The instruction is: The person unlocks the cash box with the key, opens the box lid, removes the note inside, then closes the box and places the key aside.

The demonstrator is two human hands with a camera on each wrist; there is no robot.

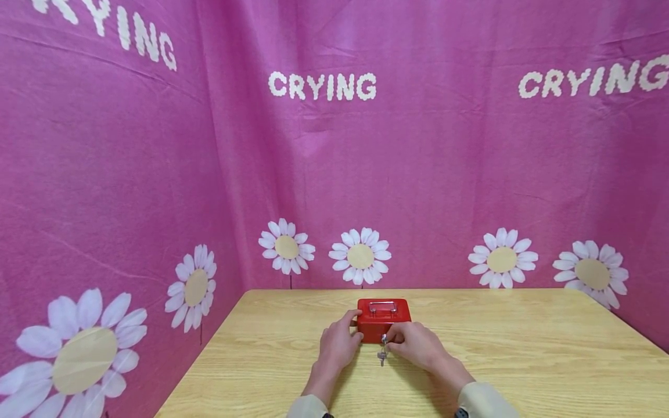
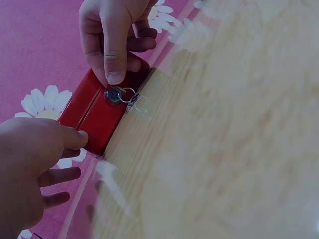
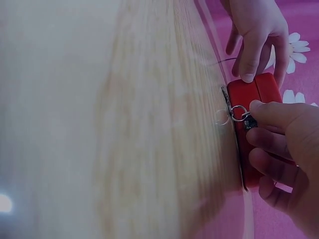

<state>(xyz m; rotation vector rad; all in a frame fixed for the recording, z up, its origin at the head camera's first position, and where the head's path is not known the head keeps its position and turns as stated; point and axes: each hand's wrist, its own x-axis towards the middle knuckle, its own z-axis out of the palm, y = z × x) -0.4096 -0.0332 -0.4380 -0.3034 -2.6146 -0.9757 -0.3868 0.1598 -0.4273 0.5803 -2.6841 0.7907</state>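
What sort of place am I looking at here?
Probably a makeshift, curtained-off booth, though its purpose is unclear: creased pink fabric printed with daisies and "CRYING" surrounds two visible sides of a wood-grain table holding a small red box.

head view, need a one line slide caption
Left hand touching a red box on a wood-grain table, right hand holding a key at its front.

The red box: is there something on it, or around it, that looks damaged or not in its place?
Nothing stands out. The red box sits upright on the table, lid down, with no visible damage; keys hang at its front lock.
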